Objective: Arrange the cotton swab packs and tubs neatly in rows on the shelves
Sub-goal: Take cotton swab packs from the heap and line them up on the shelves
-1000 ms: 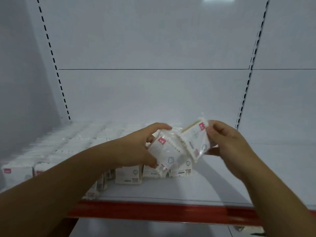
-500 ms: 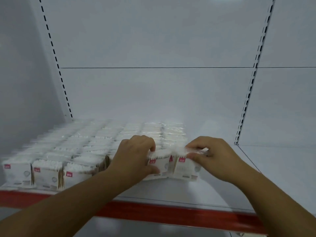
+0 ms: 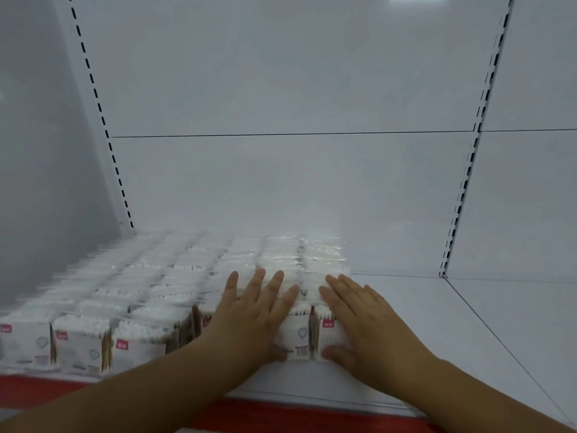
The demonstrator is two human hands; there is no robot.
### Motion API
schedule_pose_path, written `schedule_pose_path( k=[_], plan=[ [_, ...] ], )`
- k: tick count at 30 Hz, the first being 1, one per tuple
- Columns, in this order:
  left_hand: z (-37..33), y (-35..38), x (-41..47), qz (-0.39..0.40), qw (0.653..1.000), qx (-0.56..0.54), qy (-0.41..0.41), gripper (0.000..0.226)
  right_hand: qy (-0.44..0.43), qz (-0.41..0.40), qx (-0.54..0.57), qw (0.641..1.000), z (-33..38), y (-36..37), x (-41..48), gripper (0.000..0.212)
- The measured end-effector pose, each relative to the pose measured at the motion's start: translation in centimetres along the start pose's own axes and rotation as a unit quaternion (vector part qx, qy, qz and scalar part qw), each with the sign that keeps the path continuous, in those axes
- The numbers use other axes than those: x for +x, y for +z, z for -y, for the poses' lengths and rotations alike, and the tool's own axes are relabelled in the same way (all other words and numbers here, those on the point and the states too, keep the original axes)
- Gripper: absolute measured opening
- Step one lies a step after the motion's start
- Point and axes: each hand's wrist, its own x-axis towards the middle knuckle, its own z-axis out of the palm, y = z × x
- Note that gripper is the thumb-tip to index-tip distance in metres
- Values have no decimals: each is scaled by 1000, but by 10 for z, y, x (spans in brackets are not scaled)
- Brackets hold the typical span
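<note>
On the shelf (image 3: 437, 326), upright packs (image 3: 140, 342) face forward.

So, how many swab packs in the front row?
6 white cotton swab packs: three far left, one under left hand, one between hands, one under right hand; others possibly hidden.

Cotton swab packs (image 3: 140, 339) stand upright on the left of the shelf (image 3: 437, 332), tight in straight rows running front to back. Clear wrap, white tips up, wooden sticks showing at the sides, white labels with a small pink-red tag. At the right end, the two front packs (image 3: 298, 334) touch side by side, squared up, rows behind them blurring white.
</note>
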Motion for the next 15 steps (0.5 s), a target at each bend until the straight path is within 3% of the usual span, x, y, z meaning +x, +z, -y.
schedule_pose_path(
  k=[7,12,15],
  plan=[
    [9,6,9,-3,1000,-13,25,101,14,13,-18,1000,-4,5,2,84],
    [19,-4,-5,-6,997,-24,71,111,27,33,-83,996,-1,-6,-1,96],
    [37,-7,-15,3,998,-28,48,122,31,18,-63,997,17,-15,2,101]
  ],
)
